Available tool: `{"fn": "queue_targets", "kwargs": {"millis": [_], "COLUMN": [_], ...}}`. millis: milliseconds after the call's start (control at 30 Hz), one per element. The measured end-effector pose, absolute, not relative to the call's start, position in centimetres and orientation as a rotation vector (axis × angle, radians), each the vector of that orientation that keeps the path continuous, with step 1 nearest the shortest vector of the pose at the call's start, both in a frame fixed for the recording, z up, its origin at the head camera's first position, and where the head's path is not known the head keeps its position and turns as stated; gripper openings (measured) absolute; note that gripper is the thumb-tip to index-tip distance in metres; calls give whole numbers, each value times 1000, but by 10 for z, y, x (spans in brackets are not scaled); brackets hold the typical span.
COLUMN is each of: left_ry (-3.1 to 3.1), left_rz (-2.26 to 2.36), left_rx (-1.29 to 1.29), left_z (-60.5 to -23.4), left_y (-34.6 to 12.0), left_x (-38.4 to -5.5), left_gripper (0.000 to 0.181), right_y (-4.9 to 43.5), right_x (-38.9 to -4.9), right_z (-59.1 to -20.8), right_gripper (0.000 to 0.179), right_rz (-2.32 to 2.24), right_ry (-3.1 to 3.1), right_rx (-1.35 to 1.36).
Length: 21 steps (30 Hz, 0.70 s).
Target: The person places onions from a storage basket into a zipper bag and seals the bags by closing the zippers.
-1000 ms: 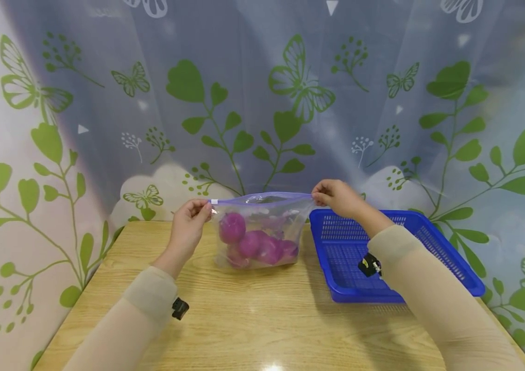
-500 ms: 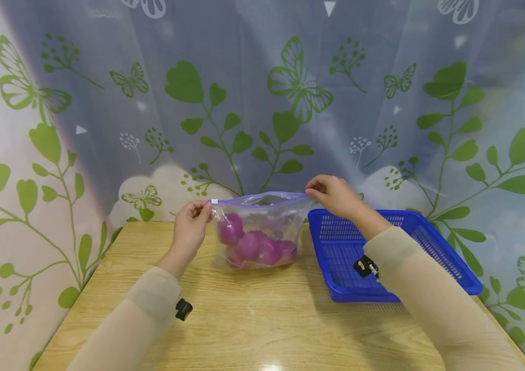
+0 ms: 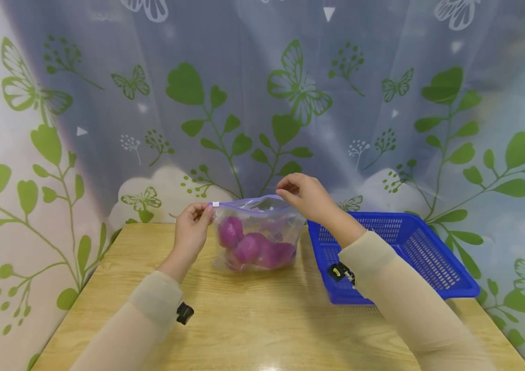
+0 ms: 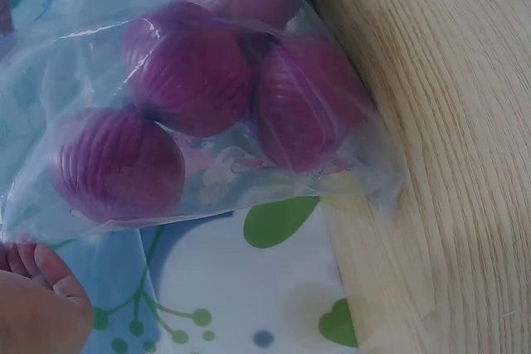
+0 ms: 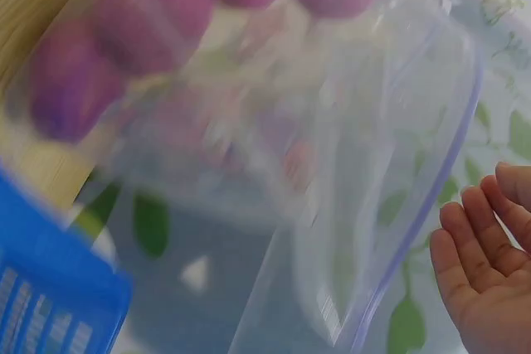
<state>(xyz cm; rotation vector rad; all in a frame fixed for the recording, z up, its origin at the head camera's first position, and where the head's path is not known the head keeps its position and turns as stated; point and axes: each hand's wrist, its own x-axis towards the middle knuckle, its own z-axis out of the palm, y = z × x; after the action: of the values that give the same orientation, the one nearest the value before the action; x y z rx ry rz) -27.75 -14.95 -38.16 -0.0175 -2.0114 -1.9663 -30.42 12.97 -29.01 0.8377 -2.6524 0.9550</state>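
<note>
A clear zip bag (image 3: 303,226) with a purple zip strip stands on the wooden table, its mouth partly gaping. Inside lie several red onions (image 4: 120,165), piled toward the bottom. My left hand (image 3: 190,232) pinches the bag's top left corner, right by the white slider (image 3: 216,204). Over the right part of the mouth is my right hand (image 3: 308,198). In the right wrist view its fingers (image 5: 477,238) are loosely bent, apart from the purple zip edge (image 5: 431,196), and hold nothing.
A blue plastic basket (image 3: 468,288) with slotted walls stands to the right of the bag, partly under my right forearm. The wooden table (image 3: 243,324) ends at a printed curtain (image 3: 239,77) behind and at both sides.
My right hand has let go of the bag's right corner and moved left along the mouth. The bag's right side has sagged inward. My left hand keeps its pinch on the left corner.
</note>
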Motion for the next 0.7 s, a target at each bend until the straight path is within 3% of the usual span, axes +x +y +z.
{"fn": "queue_targets", "kwargs": {"millis": [300,700], "left_ry": [-2003,-1966], "left_rz": [-1906,-1836], "left_rx": [-58,-164], "left_z": [-380,-383], "left_y": [-146,-141], "left_x": [-272,-270], "left_gripper": [21,17], "right_y": [81,47], "right_x": [-296,-293], "right_z": [-296,-307], "right_gripper": [16,17], "right_rz": [1038,1077], "right_ry": [-2547,-2527], "right_rx": [959,927]}}
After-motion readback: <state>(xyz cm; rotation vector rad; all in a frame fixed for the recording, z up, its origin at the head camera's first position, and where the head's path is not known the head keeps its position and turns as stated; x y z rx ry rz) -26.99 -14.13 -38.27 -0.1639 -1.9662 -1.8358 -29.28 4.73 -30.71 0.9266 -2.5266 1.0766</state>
